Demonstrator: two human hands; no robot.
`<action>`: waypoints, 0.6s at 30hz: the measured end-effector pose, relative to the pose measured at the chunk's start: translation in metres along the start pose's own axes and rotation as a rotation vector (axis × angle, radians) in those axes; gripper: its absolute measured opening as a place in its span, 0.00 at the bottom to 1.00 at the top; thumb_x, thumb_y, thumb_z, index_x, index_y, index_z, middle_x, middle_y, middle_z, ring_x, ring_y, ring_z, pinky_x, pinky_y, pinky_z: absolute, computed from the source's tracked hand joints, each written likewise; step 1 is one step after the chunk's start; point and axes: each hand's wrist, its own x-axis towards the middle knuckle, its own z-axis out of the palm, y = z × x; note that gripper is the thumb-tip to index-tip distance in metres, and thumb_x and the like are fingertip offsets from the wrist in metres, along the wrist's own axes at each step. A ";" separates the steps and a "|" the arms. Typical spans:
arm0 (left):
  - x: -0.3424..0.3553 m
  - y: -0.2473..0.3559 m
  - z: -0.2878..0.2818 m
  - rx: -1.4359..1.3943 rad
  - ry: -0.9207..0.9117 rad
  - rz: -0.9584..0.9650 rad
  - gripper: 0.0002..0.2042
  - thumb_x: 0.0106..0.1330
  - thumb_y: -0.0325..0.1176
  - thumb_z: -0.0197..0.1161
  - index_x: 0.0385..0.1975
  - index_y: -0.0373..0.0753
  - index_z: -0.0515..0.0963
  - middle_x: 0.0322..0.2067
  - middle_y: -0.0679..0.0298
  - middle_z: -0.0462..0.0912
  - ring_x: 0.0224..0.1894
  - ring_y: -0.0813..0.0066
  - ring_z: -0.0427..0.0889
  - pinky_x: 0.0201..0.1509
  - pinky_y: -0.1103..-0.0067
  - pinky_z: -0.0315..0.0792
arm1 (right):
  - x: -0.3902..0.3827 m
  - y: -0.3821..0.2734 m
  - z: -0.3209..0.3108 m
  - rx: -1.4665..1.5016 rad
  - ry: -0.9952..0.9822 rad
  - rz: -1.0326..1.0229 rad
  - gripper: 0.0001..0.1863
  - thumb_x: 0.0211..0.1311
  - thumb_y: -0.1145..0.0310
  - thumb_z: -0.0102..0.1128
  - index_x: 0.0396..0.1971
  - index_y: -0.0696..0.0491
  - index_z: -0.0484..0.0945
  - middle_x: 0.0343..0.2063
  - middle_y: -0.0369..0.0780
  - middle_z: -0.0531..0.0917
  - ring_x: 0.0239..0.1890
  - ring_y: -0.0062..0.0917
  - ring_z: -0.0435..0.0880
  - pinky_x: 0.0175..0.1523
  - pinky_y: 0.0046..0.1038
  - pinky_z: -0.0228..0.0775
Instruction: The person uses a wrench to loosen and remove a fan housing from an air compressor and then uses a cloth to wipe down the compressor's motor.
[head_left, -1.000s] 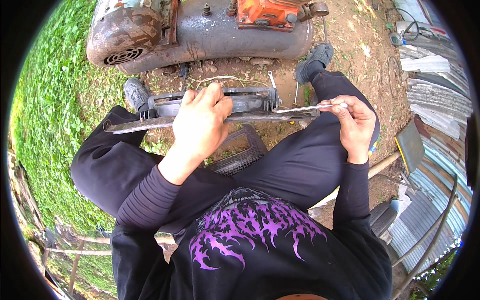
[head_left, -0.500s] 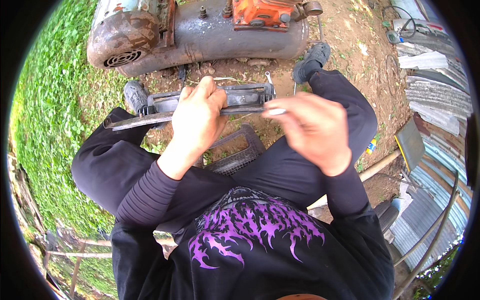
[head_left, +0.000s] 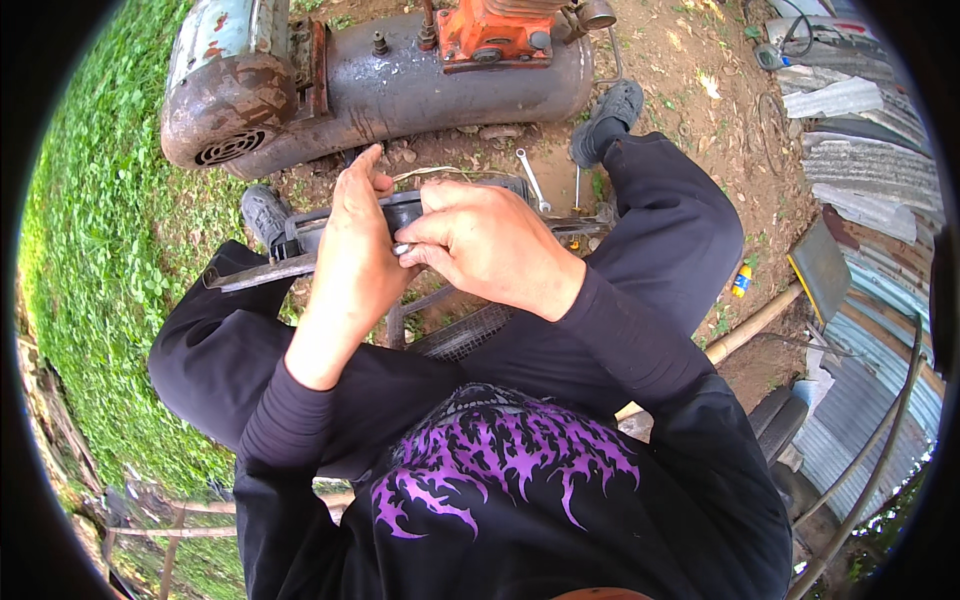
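My right hand (head_left: 490,240) is closed in a pinch on a small silvery metal piece (head_left: 403,249). The piece meets the palm side of my left hand (head_left: 355,230). My left hand is turned edge-up with its fingers stretched away from me, against a dark metal frame (head_left: 405,212). This frame lies crosswise between my knees, its long curved bar (head_left: 262,272) reaching over my left leg. Both hands hide much of its middle. What the small piece is exactly, I cannot make out.
Beyond my feet lies a rusty compressor tank (head_left: 440,85) with a motor (head_left: 225,95) and an orange pump (head_left: 500,35). A wrench (head_left: 533,180) rests on the dirt. A black plastic crate (head_left: 470,335) sits below the frame. Corrugated sheets (head_left: 865,175) lie at right.
My right hand has moved left with the small metal piece, from the frame's right end to my left palm. My left hand has loosened from its grip on the frame and straightened its fingers.
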 end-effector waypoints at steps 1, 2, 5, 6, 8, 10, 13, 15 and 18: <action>0.003 -0.002 -0.010 0.023 -0.076 -0.016 0.52 0.37 0.24 0.85 0.69 0.33 0.64 0.51 0.51 0.79 0.56 0.50 0.81 0.64 0.64 0.76 | -0.001 -0.001 0.001 0.028 0.015 0.028 0.07 0.58 0.68 0.72 0.35 0.53 0.89 0.30 0.41 0.80 0.36 0.40 0.84 0.42 0.41 0.78; 0.004 0.002 -0.026 0.140 -0.107 0.021 0.43 0.38 0.24 0.86 0.60 0.35 0.73 0.49 0.52 0.80 0.54 0.49 0.82 0.60 0.64 0.77 | 0.000 -0.001 0.003 -0.012 -0.002 0.045 0.07 0.58 0.68 0.72 0.35 0.52 0.89 0.31 0.41 0.80 0.36 0.40 0.84 0.42 0.41 0.78; 0.006 -0.016 -0.043 0.045 -0.228 -0.045 0.25 0.40 0.23 0.84 0.40 0.35 0.79 0.42 0.54 0.79 0.46 0.49 0.82 0.50 0.62 0.77 | 0.012 -0.005 0.007 -0.139 -0.063 0.087 0.05 0.60 0.70 0.69 0.35 0.51 0.90 0.32 0.41 0.82 0.37 0.41 0.85 0.42 0.42 0.78; 0.006 -0.016 -0.039 0.033 -0.220 -0.050 0.25 0.40 0.24 0.84 0.40 0.34 0.79 0.41 0.54 0.79 0.46 0.49 0.82 0.50 0.62 0.77 | 0.016 -0.004 0.009 -0.115 -0.048 0.097 0.05 0.60 0.69 0.69 0.35 0.51 0.90 0.31 0.41 0.82 0.37 0.41 0.85 0.42 0.42 0.78; 0.008 -0.014 -0.039 0.019 -0.187 -0.064 0.26 0.41 0.27 0.86 0.40 0.33 0.79 0.41 0.53 0.78 0.44 0.48 0.82 0.50 0.62 0.78 | 0.027 -0.004 0.012 -0.065 -0.019 0.097 0.05 0.60 0.69 0.68 0.35 0.51 0.90 0.31 0.42 0.83 0.36 0.42 0.86 0.42 0.42 0.78; 0.012 -0.019 -0.040 0.039 -0.182 -0.033 0.26 0.41 0.30 0.86 0.41 0.33 0.80 0.40 0.53 0.78 0.44 0.48 0.81 0.49 0.62 0.77 | 0.033 -0.012 0.003 -0.003 0.103 0.045 0.04 0.61 0.71 0.68 0.34 0.51 0.88 0.31 0.42 0.84 0.34 0.39 0.87 0.40 0.38 0.80; 0.008 -0.020 -0.039 -0.016 -0.177 -0.041 0.27 0.42 0.33 0.87 0.41 0.33 0.80 0.39 0.54 0.78 0.44 0.50 0.81 0.49 0.61 0.77 | 0.033 -0.017 -0.018 0.224 0.367 0.002 0.02 0.65 0.72 0.66 0.33 0.54 0.85 0.35 0.40 0.88 0.33 0.31 0.90 0.40 0.33 0.82; 0.006 -0.019 -0.038 0.006 -0.180 -0.065 0.26 0.44 0.33 0.87 0.42 0.33 0.80 0.38 0.54 0.78 0.43 0.51 0.81 0.48 0.62 0.76 | 0.023 -0.013 -0.046 0.455 0.549 0.048 0.01 0.70 0.77 0.64 0.38 0.58 0.82 0.37 0.41 0.89 0.35 0.25 0.90 0.41 0.27 0.83; 0.006 -0.013 -0.038 -0.012 -0.174 -0.076 0.26 0.45 0.32 0.86 0.43 0.35 0.80 0.40 0.55 0.78 0.44 0.51 0.81 0.49 0.63 0.76 | -0.008 0.006 -0.086 0.455 0.718 0.086 0.06 0.75 0.79 0.60 0.48 0.61 0.77 0.37 0.44 0.87 0.38 0.28 0.90 0.45 0.29 0.88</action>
